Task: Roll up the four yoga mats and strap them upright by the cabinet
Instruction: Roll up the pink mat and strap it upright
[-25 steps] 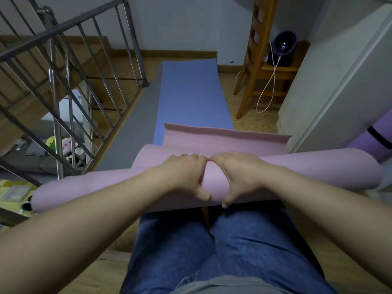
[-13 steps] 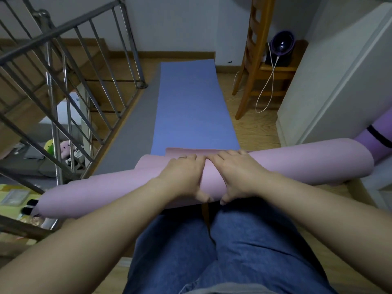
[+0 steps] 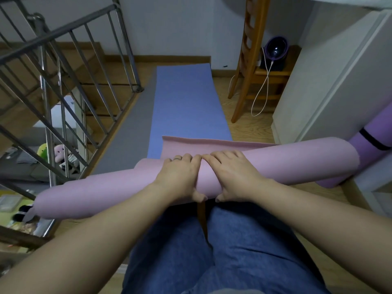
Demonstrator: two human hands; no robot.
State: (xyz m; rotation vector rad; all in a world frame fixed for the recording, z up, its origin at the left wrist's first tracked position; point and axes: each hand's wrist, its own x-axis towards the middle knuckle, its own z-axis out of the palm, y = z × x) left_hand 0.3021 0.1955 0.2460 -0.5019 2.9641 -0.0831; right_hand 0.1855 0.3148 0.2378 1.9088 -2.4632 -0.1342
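Note:
A pink yoga mat (image 3: 297,160) lies rolled across the floor in front of my knees. A short flat strip of it still shows beyond the roll. My left hand (image 3: 178,177) and my right hand (image 3: 231,175) grip the middle of the roll side by side, fingers over the top and thumbs on the near side. Past it a blue mat (image 3: 184,102) lies flat, with a grey mat (image 3: 127,141) flat along its left. A purple rolled mat (image 3: 373,132) with a black strap leans by the white cabinet (image 3: 339,81) at the right.
A metal stair railing (image 3: 63,81) runs along the left, with a drop to the floor below. A wooden ladder-like frame (image 3: 248,60) stands at the back right. Beside it, a dark round device (image 3: 275,49) with a white cable sits on a low shelf.
Half a second ago the roll nearly covered the mat's loose end; now a wider strip of that end shows again beyond it. Both hands stay at the middle of the roll.

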